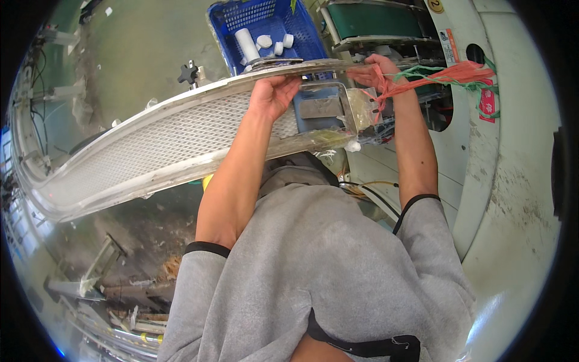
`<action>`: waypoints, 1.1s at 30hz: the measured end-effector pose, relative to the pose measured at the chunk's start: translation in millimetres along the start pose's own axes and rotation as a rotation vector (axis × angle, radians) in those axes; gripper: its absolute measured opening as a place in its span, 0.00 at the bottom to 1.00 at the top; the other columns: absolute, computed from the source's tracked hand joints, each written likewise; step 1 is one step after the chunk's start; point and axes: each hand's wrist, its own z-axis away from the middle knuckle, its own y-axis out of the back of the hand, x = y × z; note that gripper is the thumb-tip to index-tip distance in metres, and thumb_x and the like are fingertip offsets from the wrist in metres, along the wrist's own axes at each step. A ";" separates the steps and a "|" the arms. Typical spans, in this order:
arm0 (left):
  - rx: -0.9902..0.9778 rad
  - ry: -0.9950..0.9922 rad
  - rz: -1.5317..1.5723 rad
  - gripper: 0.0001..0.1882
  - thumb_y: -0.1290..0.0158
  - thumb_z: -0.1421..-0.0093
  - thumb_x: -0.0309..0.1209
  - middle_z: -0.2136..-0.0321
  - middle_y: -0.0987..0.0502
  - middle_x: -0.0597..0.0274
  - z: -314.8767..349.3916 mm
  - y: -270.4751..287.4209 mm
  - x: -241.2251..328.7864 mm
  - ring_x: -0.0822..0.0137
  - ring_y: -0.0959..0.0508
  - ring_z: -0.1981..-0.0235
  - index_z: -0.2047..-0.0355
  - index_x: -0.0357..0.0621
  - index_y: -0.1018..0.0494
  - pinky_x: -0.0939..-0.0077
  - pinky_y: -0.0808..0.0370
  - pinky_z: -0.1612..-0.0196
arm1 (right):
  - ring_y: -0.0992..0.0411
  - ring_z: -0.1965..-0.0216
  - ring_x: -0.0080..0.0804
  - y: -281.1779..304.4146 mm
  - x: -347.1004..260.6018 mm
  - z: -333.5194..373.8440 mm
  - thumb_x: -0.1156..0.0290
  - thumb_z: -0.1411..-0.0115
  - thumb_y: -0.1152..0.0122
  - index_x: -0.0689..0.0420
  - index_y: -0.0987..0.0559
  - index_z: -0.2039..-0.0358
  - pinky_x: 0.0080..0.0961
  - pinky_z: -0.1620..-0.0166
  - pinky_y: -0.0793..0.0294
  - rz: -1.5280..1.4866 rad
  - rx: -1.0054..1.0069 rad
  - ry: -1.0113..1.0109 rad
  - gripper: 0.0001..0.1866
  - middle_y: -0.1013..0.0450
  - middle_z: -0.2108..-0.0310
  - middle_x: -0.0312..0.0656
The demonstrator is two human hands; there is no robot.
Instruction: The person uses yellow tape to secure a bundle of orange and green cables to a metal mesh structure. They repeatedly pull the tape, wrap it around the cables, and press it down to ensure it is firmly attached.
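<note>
My left hand [276,95] is at the far rail [199,93] of a mesh conveyor [175,130], palm turned up, its fingers loosely bent and apart. No held thing shows in it. Farther right, my right hand [375,72] reaches past the conveyor's end, fingers spread and partly hidden by the rail. Red plastic strips [443,78] hang across its wrist, with green strips [485,102] among them. Between my forearms, a blue-grey tray [307,125] with a grey block [321,108] sits at the belt's end. Thin flat pieces [274,62] lie along the far rail.
Beyond the rail stands a blue crate [220,36] with white rolls [246,43] in it. A green belt [374,21] runs at the far right, beside a pale machine housing [518,181]. A black star knob [188,73] sticks up behind the rail.
</note>
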 end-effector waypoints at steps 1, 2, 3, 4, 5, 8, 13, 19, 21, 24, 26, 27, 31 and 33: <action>0.011 -0.017 -0.005 0.16 0.57 0.40 0.21 0.52 0.28 0.41 1.4 -2.3 -0.1 0.49 0.28 0.47 0.52 0.31 0.32 0.56 0.29 0.43 | 0.29 0.47 0.45 -9.7 0.8 1.3 0.64 0.40 0.56 0.79 0.39 0.45 0.31 0.44 0.29 -0.012 0.048 0.014 0.30 0.34 0.46 0.60; 0.022 -0.035 -0.010 0.16 0.57 0.40 0.22 0.52 0.28 0.41 3.6 -3.8 0.0 0.48 0.29 0.47 0.52 0.31 0.32 0.56 0.30 0.43 | 0.30 0.47 0.45 -21.2 2.1 0.0 0.63 0.40 0.56 0.79 0.40 0.45 0.32 0.44 0.29 -0.024 0.095 0.028 0.32 0.35 0.45 0.61; 0.029 -0.052 -0.014 0.16 0.57 0.40 0.22 0.52 0.28 0.41 5.3 -5.4 -0.2 0.48 0.29 0.46 0.51 0.31 0.32 0.55 0.30 0.42 | 0.30 0.47 0.46 -28.0 1.6 2.7 0.63 0.40 0.56 0.80 0.41 0.44 0.32 0.43 0.30 -0.034 0.145 0.044 0.33 0.36 0.44 0.62; 0.031 -0.048 -0.016 0.16 0.57 0.40 0.23 0.52 0.28 0.41 6.5 -6.8 -0.8 0.48 0.29 0.47 0.51 0.31 0.33 0.55 0.30 0.43 | 0.31 0.46 0.47 -19.7 3.0 2.6 0.62 0.40 0.55 0.81 0.41 0.45 0.33 0.43 0.30 -0.010 0.105 0.050 0.34 0.36 0.45 0.64; 0.033 -0.044 -0.017 0.16 0.57 0.40 0.23 0.51 0.28 0.41 7.8 -8.4 -1.4 0.48 0.29 0.47 0.51 0.32 0.33 0.55 0.30 0.43 | 0.31 0.46 0.48 -5.6 6.1 -1.5 0.61 0.40 0.55 0.82 0.41 0.45 0.34 0.43 0.30 0.015 0.065 0.054 0.34 0.37 0.45 0.65; 0.059 -0.069 -0.008 0.17 0.59 0.39 0.23 0.51 0.28 0.41 13.8 -8.2 2.2 0.48 0.28 0.47 0.51 0.31 0.34 0.56 0.30 0.43 | 0.31 0.47 0.51 -12.9 6.5 3.2 0.57 0.40 0.54 0.84 0.41 0.47 0.34 0.44 0.29 0.020 0.124 0.064 0.37 0.37 0.46 0.69; 0.070 -0.107 0.040 0.16 0.60 0.40 0.22 0.53 0.29 0.42 15.1 -5.2 5.6 0.48 0.28 0.49 0.52 0.29 0.35 0.56 0.29 0.43 | 0.31 0.47 0.54 -14.0 -1.9 6.8 0.55 0.39 0.55 0.86 0.41 0.49 0.35 0.44 0.30 -0.144 0.098 0.053 0.38 0.37 0.48 0.73; 0.116 -0.127 0.069 0.17 0.59 0.41 0.22 0.52 0.31 0.42 18.3 -7.6 3.4 0.49 0.30 0.48 0.52 0.28 0.37 0.55 0.31 0.42 | 0.33 0.46 0.56 -9.2 8.1 0.2 0.48 0.38 0.53 0.86 0.40 0.49 0.39 0.43 0.31 -0.058 0.135 0.097 0.43 0.35 0.49 0.70; 0.141 -0.133 0.104 0.17 0.59 0.42 0.22 0.52 0.31 0.42 18.0 -8.1 5.0 0.49 0.31 0.48 0.53 0.29 0.36 0.56 0.32 0.42 | 0.33 0.46 0.56 -17.9 6.8 2.8 0.48 0.38 0.52 0.86 0.39 0.49 0.38 0.43 0.31 -0.089 0.229 0.108 0.42 0.35 0.49 0.70; 0.149 -0.147 0.132 0.16 0.59 0.43 0.22 0.52 0.32 0.41 17.3 -5.6 4.9 0.49 0.31 0.48 0.54 0.28 0.36 0.55 0.33 0.41 | 0.33 0.46 0.57 -18.3 -0.2 1.8 0.48 0.38 0.51 0.84 0.38 0.49 0.39 0.42 0.32 -0.175 0.262 0.081 0.41 0.36 0.48 0.70; 0.158 -0.141 0.139 0.16 0.59 0.43 0.22 0.52 0.31 0.41 17.5 -5.1 6.4 0.48 0.31 0.48 0.54 0.27 0.36 0.54 0.33 0.41 | 0.34 0.46 0.59 -11.0 2.1 4.6 0.47 0.39 0.51 0.81 0.38 0.48 0.40 0.41 0.32 -0.131 0.295 0.088 0.41 0.38 0.46 0.70; 0.164 -0.143 0.147 0.16 0.59 0.43 0.22 0.53 0.31 0.40 18.1 -4.6 7.3 0.47 0.31 0.48 0.54 0.27 0.36 0.53 0.34 0.41 | 0.34 0.46 0.60 -6.1 6.5 12.5 0.46 0.39 0.50 0.80 0.38 0.48 0.41 0.41 0.32 -0.043 0.328 0.110 0.41 0.40 0.45 0.71; 0.163 -0.192 0.185 0.16 0.60 0.43 0.22 0.53 0.31 0.39 28.6 -5.5 11.5 0.45 0.30 0.49 0.56 0.24 0.35 0.52 0.33 0.41 | 0.29 0.51 0.53 38.8 24.3 28.2 0.41 0.37 0.59 0.70 0.44 0.41 0.42 0.55 0.23 0.006 0.560 0.393 0.41 0.37 0.45 0.59; 0.179 -0.210 0.245 0.16 0.61 0.43 0.22 0.53 0.31 0.38 34.2 -6.5 13.9 0.44 0.30 0.49 0.56 0.23 0.35 0.51 0.33 0.40 | 0.30 0.51 0.53 86.5 19.0 22.9 0.41 0.38 0.59 0.67 0.44 0.40 0.43 0.54 0.24 -0.275 0.609 0.413 0.40 0.38 0.44 0.58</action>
